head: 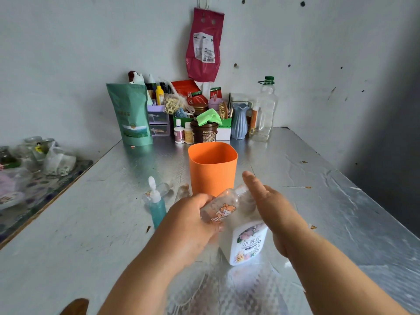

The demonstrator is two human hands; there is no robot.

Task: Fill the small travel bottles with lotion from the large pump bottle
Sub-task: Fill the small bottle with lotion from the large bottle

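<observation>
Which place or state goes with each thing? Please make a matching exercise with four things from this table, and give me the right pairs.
Things:
1. orange cup
2. clear travel bottle
3. teal-filled bottle
4. blue vase

Places or states:
A. tilted, gripped by the left hand
B. at the far edge of the table
C. upright, white cap on, left of the cup
D. upright mid-table, open top

Pairs: 1-D, 2-A, 3-C, 4-B
</observation>
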